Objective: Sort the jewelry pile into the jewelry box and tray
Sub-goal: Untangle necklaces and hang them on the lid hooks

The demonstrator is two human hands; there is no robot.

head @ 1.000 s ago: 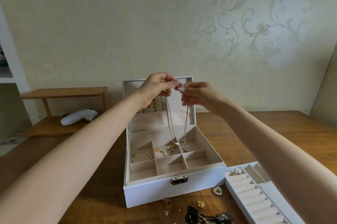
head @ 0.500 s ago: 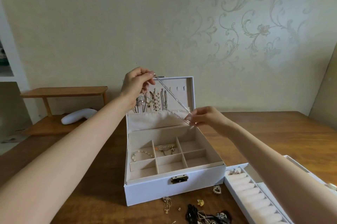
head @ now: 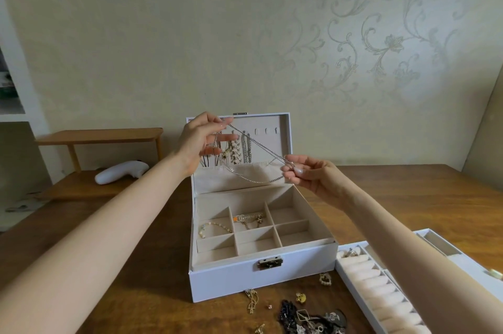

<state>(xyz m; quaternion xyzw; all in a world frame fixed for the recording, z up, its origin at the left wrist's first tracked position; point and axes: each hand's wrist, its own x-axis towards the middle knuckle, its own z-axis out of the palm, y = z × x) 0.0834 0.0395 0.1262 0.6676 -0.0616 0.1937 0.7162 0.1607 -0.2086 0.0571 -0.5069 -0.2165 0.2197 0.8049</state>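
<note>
A white jewelry box (head: 231, 279) stands open on the wooden table, its lid upright with several necklaces hung inside it. A thin silver chain necklace (head: 258, 144) is stretched in front of the lid. My left hand (head: 202, 140) pinches its upper end near the lid's top edge. My right hand (head: 307, 173) pinches the lower end by the lid's pocket, and a slack loop hangs between them. A white ring tray (head: 351, 283) lies to the right of the box, partly under my right forearm. The jewelry pile (head: 304, 317) lies in front of the box.
Two of the box's compartments hold pieces: a bead bracelet (head: 215, 227) and a gold piece (head: 249, 218). A wooden shelf riser (head: 100, 136) and a white handheld device (head: 121, 171) sit at the back left. The wall is close behind the box.
My hands were together holding the hanging chain in front of the lid. They have moved apart, the left up and left, the right down and right, pulling the chain into a slanted line.
</note>
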